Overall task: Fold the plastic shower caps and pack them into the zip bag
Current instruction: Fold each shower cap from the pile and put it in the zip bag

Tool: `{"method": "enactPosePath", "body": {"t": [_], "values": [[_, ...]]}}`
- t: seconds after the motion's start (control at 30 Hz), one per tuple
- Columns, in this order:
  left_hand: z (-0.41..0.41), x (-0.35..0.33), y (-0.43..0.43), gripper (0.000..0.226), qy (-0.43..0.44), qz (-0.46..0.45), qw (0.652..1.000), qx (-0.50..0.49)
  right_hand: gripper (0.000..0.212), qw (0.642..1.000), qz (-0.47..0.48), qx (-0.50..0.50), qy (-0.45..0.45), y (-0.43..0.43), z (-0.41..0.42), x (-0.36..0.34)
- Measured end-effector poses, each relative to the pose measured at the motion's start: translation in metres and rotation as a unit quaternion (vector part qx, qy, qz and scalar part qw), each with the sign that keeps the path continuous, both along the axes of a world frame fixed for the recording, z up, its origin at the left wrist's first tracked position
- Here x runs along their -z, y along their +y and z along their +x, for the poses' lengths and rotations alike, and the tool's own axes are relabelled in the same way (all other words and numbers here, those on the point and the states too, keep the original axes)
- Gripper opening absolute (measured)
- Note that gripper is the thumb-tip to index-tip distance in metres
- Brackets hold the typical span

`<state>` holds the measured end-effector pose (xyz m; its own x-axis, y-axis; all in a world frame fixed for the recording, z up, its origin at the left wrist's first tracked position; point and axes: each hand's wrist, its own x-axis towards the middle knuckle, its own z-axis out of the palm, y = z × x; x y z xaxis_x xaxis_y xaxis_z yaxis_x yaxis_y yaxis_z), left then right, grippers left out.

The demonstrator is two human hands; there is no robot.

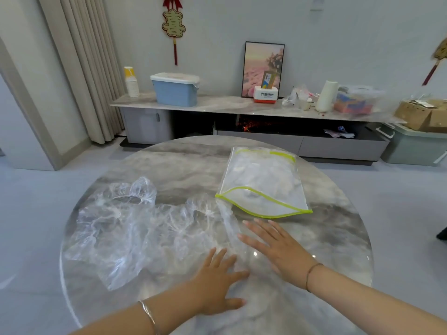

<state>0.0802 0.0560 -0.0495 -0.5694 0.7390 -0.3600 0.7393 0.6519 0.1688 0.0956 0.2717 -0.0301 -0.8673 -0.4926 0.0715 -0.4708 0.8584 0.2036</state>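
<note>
glossy marble-look table (338, 226), clear crinkled plastic shower caps (125, 228), smooth clear plastic zip bag (263, 182)

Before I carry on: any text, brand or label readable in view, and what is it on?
"Panasonic": on the white and red box on the sideboard; the smaller line beneath is unreadable.
"喜" (likely): the gold wall ornament.
Print on the card standing in that box: too small to read.
No text visible on the zip bag.

Both hands, left (219, 284) and right (278, 250), lie flat, fingers spread, on the marble table (338, 238). Clear caps (135, 228) (perhaps several) sprawl left of the fingers; the zip bag (263, 182) gapes just beyond the right fingertips.
</note>
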Motion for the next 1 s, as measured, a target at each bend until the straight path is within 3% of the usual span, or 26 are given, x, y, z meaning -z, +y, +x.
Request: {"method": "enactPosePath", "body": {"t": [0.1,0.17,0.27,0.37,0.47,0.63,0.7,0.77,0.83,0.9,1.0], "values": [[0.021,0.005,-0.002,0.082,-0.016,0.046,0.995,0.088,0.066,0.992,0.069,-0.096,0.042,-0.002,0.02,0.005],[0.027,0.009,-0.007,0.077,-0.016,0.085,0.989,0.117,0.044,0.986,0.097,-0.12,0.055,-0.001,0.026,0.017],[0.023,0.013,-0.012,0.059,0.104,0.142,0.975,0.136,0.028,0.99,0.095,-0.097,0.039,0.003,0.031,0.029],[0.019,0.004,-0.016,0.079,0.134,0.1,0.985,0.052,0.027,0.998,-0.047,-0.026,0.019,0.007,0.039,0.029],[0.013,0.003,-0.022,0.09,0.125,0.045,0.991,-0.018,0.021,0.969,-0.223,0.087,-0.061,0.012,0.047,0.03],[-0.006,0.008,-0.032,0.134,0.114,-0.015,0.984,-0.134,0.026,0.935,-0.314,0.139,-0.093,0.024,0.059,0.031],[-0.01,0.008,-0.032,0.121,0.155,0.009,0.981,-0.114,0.027,0.934,-0.318,0.129,-0.103,0.024,0.066,0.031],[-0.008,0.005,-0.028,0.089,0.223,0.059,0.972,-0.044,0.037,0.929,-0.332,0.125,-0.11,0.02,0.073,0.029],[-0.004,0.008,-0.022,0.058,0.235,0.15,0.96,0.011,0.041,0.92,-0.353,0.128,-0.115,0.015,0.079,0.024],[0.001,0.01,-0.018,0.038,0.166,0.256,0.952,0.005,0.031,0.887,-0.417,0.163,-0.115,0.012,0.082,0.019],[0.011,-0.001,-0.013,0.029,-0.041,0.365,0.921,-0.129,0.019,0.79,-0.541,0.264,-0.114,0.011,0.083,0.016]]}}
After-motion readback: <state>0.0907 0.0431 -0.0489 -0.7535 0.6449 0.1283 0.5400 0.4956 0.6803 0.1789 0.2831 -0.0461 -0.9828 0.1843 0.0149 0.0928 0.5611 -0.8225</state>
